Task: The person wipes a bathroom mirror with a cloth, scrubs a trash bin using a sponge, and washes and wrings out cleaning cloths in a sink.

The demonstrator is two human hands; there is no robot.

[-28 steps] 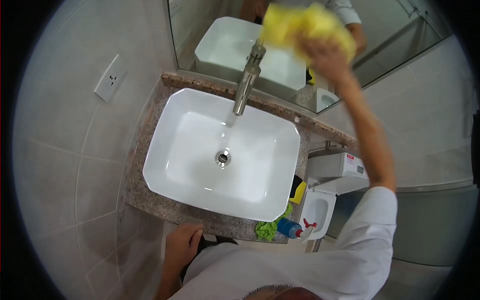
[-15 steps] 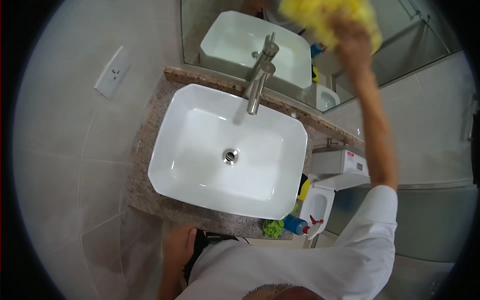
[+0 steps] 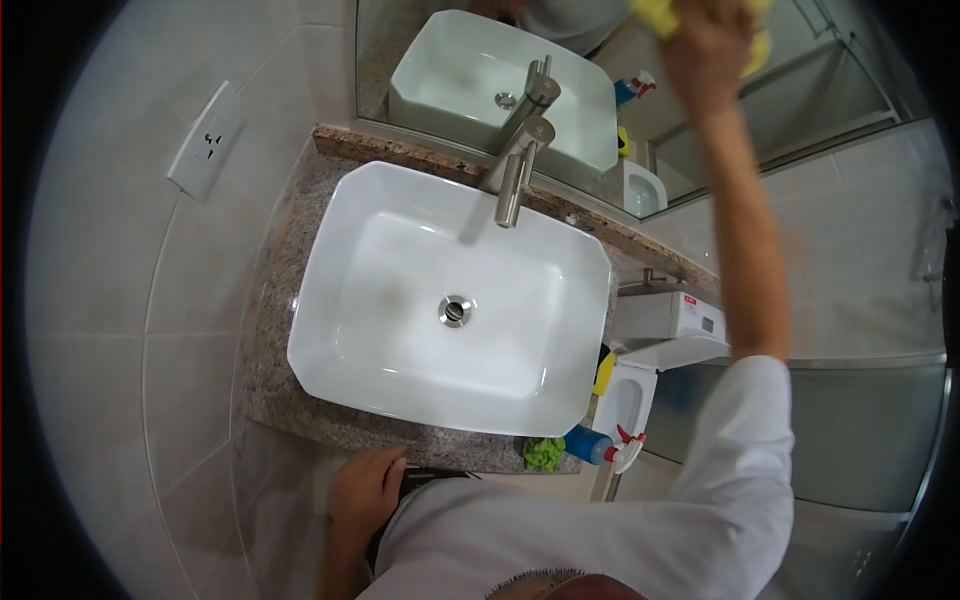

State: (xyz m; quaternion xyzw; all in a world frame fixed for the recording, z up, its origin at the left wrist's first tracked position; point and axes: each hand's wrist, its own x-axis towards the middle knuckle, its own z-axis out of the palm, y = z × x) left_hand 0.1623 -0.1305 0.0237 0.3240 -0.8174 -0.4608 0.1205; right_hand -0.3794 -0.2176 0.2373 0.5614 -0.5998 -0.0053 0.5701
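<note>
One wall socket (image 3: 205, 145): on the tiles, to your left.
Counter (image 3: 275, 395): speckled stone; it bears the sink.
Left hand (image 3: 367, 492): low by the counter's front edge, fingers bent; you cannot tell whether it is open or closed.
Sink (image 3: 400, 345): white, with a round drain (image 3: 455, 311) in its floor.
Faucet (image 3: 512, 185): metal, behind the sink; its spout points over the basin.
Green scrubber (image 3: 543, 453): at the counter's front right, beside the blue spray bottle (image 3: 586, 445), which lies on its side.
Yellow-and-black sponge (image 3: 604, 373): just beside the sink's right rim.
Mirror (image 3: 780, 115): behind the faucet; it reflects sink and bottle.
Right hand (image 3: 708, 50): raised before the mirror, gripping your bunched yellow cloth (image 3: 655, 15); you cannot tell whether cloth meets glass.
</note>
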